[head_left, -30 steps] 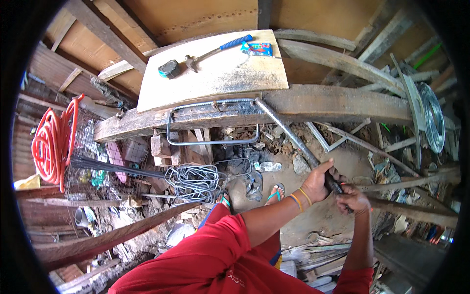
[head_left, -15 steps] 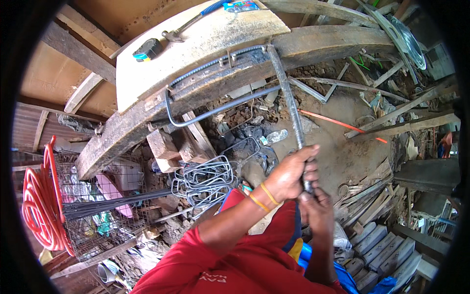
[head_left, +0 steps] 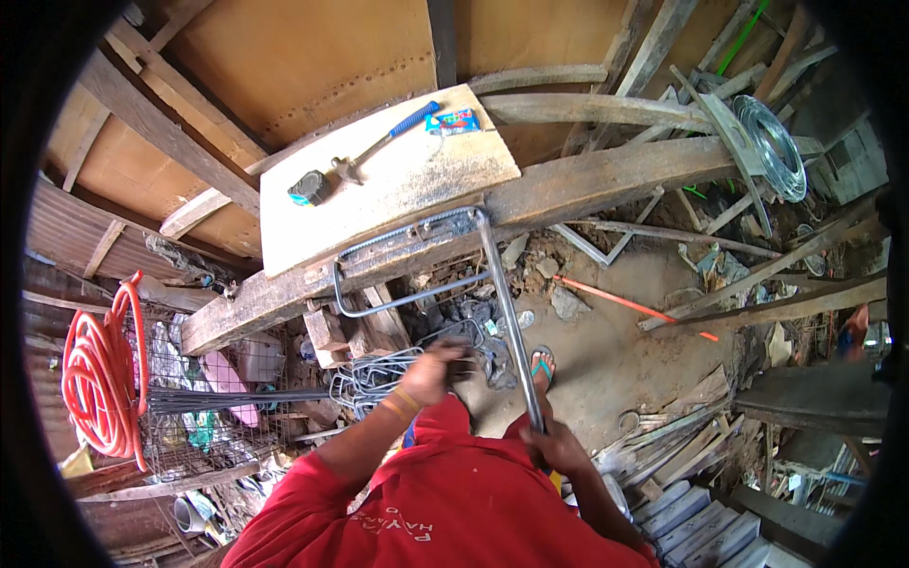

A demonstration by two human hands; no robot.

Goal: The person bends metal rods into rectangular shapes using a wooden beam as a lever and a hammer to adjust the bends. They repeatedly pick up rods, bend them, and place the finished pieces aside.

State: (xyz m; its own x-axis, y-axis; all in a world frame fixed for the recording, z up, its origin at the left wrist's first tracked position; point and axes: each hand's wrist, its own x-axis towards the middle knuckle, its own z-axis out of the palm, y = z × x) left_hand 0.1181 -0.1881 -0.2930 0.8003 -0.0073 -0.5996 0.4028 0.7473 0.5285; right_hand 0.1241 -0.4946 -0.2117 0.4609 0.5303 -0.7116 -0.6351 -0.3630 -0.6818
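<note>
The right hand [head_left: 559, 447] grips the lower end of 1 metal pipe [head_left: 508, 312], fingers wrapped around it. The pipe's upper end meets 1 bent rod [head_left: 417, 296] at the wooden beam [head_left: 587, 187]. The left hand [head_left: 434, 374] is apart from the pipe, near the pile of bent frames [head_left: 365, 381]; motion blur prevents telling its finger spread.

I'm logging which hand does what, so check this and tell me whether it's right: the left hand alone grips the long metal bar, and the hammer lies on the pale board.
Wrong hand: the head view shows the right hand alone gripping the long metal bar. The hammer does lie on the pale board.
</note>
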